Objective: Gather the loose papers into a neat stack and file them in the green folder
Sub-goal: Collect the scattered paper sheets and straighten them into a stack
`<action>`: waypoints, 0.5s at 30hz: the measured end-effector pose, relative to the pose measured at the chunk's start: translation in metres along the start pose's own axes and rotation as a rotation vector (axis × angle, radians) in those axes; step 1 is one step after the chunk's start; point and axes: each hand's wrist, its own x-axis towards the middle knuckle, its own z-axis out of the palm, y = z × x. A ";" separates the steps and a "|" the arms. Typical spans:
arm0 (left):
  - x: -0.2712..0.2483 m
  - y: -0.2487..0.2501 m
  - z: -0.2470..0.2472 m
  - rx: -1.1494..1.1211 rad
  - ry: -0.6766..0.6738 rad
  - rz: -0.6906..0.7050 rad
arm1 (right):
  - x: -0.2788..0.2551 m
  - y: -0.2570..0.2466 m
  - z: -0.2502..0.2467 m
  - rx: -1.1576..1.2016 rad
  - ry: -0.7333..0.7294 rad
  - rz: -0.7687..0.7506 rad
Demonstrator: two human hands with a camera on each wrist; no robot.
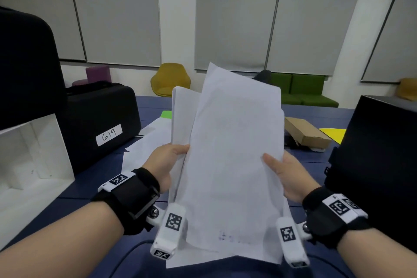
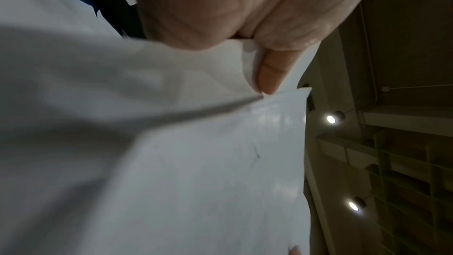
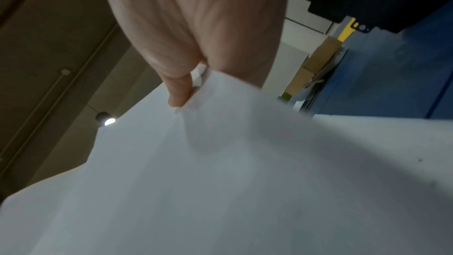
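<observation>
An uneven bundle of white papers (image 1: pixel 232 153) is held upright above the blue table, its sheets fanned and misaligned. My left hand (image 1: pixel 168 162) grips its left edge, thumb in front. My right hand (image 1: pixel 283 174) grips the right edge, thumb pressed on the front sheet. In the left wrist view the papers (image 2: pixel 196 162) fill the frame under the left hand (image 2: pixel 245 16). The right wrist view shows the right hand (image 3: pixel 196 36) pinching the papers (image 3: pixel 245 181). More loose sheets (image 1: pixel 146 142) lie on the table behind. A corner of the green folder (image 1: pixel 166 114) peeks out past them.
A black case labelled 619 (image 1: pixel 101 124) and a white box (image 1: pixel 33 153) stand at the left. A black box (image 1: pixel 381 153) rises at the right, with a brown cardboard box (image 1: pixel 309 133) and a yellow sheet (image 1: pixel 334 133) behind it. The blue table (image 1: pixel 90 176) lies below.
</observation>
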 end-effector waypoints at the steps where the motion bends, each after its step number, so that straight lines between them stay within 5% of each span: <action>1: 0.000 -0.002 0.000 -0.020 -0.004 -0.015 | 0.001 0.003 0.004 -0.014 0.023 0.001; 6: -0.012 0.005 0.002 -0.139 -0.180 -0.004 | 0.003 0.002 0.013 -0.072 0.171 -0.056; 15: -0.011 0.033 0.013 0.181 -0.099 0.552 | -0.016 -0.054 0.051 -0.124 0.208 -0.493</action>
